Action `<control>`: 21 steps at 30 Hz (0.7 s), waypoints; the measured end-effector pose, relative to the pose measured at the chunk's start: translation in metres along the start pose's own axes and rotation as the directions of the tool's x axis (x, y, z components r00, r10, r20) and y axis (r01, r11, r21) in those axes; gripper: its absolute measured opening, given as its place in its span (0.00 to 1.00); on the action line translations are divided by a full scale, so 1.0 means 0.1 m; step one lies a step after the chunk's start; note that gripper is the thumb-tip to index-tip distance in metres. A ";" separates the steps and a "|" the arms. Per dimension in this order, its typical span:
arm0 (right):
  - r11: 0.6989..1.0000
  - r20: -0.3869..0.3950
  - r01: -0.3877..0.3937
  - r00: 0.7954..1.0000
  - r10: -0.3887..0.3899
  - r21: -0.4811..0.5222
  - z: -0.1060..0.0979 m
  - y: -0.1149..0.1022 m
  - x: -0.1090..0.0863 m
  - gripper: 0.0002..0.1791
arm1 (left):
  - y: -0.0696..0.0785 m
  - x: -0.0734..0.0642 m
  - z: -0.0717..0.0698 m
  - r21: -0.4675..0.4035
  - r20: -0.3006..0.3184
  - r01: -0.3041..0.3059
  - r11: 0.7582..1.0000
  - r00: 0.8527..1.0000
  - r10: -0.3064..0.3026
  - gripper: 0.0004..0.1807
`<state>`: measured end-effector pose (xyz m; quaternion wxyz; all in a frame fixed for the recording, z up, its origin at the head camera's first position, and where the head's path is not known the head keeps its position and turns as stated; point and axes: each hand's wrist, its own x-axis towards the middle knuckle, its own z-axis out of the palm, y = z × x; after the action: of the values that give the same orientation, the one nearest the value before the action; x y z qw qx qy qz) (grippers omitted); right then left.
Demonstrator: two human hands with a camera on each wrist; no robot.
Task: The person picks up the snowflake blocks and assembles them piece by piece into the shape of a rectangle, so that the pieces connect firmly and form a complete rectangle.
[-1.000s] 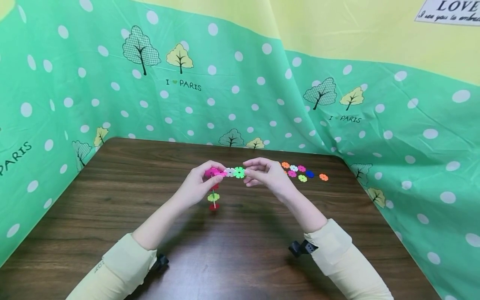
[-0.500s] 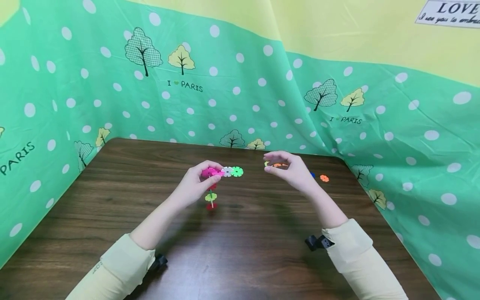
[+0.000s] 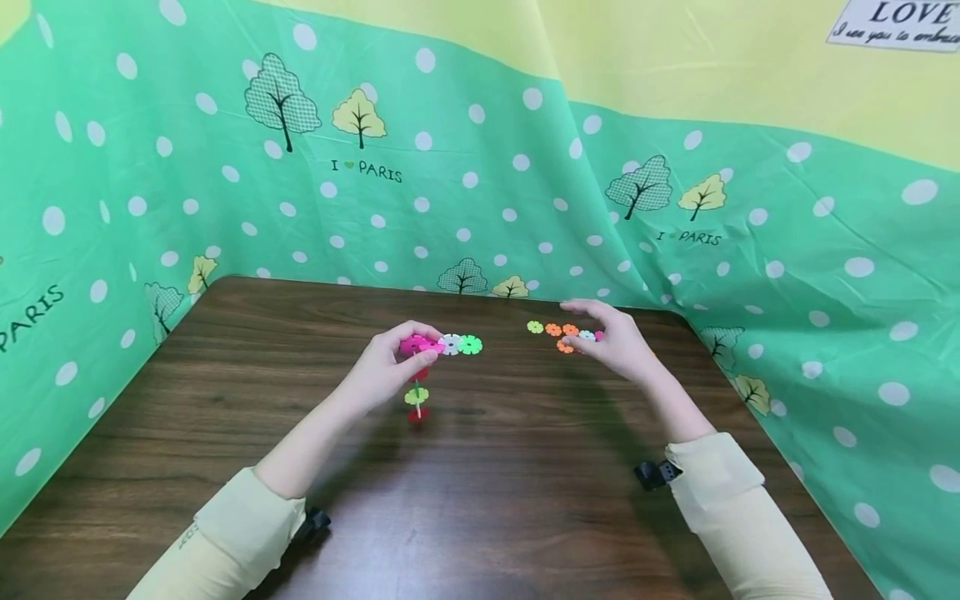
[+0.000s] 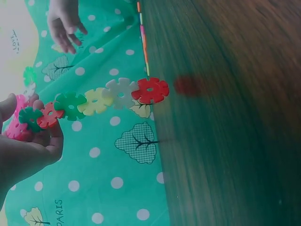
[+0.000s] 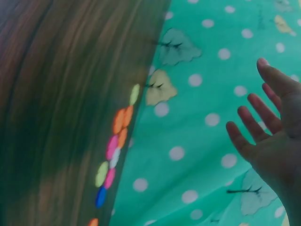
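Observation:
My left hand (image 3: 378, 367) pinches a chain of interlocked flower-shaped plastic discs (image 4: 95, 100) above the table, its thumb and fingers on the pink part. To the right of the fingers, a white disc and a bright green disc (image 3: 470, 344) stick out in a row. Below the hand hangs the other stretch, with green, yellow, white and red pieces; its lowest is a red disc (image 4: 150, 90). My right hand (image 3: 618, 343) has its fingers spread with nothing between them. In the head view it overlaps several loose flower discs (image 5: 113, 146).
The loose discs lie flat near the back right of the brown wooden table (image 3: 480, 500), among them a yellow-green disc (image 3: 535, 327) and a blue disc (image 5: 100, 197). A green dotted curtain (image 3: 465, 200) rises behind the table's back edge and along its sides.
My right hand has left the green end of the chain and moved right to the loose discs, its fingers widening. The left hand with the chain has shifted slightly left.

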<state>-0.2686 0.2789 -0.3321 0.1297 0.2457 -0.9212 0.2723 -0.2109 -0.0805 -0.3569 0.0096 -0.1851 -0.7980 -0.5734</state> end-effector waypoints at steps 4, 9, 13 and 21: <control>0.999 0.023 0.001 1.000 0.000 -0.043 0.03 0.16 -0.01 0.28 | -0.01 0.00 0.00 0.001 0.005 0.012 1.000 1.000 -0.012 0.14; 0.999 0.050 -0.014 0.999 0.016 -0.043 0.10 0.37 -0.01 0.28 | 0.00 -0.01 0.00 0.000 0.011 0.026 1.000 1.000 -0.026 0.14; 0.999 0.078 -0.022 0.997 0.025 -0.048 0.17 0.53 0.00 0.27 | 0.11 -0.04 -0.01 0.005 0.016 0.031 1.000 0.999 -0.031 0.14; 0.992 0.128 -0.119 0.984 0.122 -0.027 0.27 0.78 0.03 0.25 | 0.39 -0.14 -0.03 0.014 0.026 0.020 1.000 0.999 -0.021 0.13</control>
<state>-0.3143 0.3192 -0.3876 0.0553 0.2054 -0.9434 0.2545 -0.1866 -0.0764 -0.3237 -0.0053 -0.1842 -0.8038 -0.5657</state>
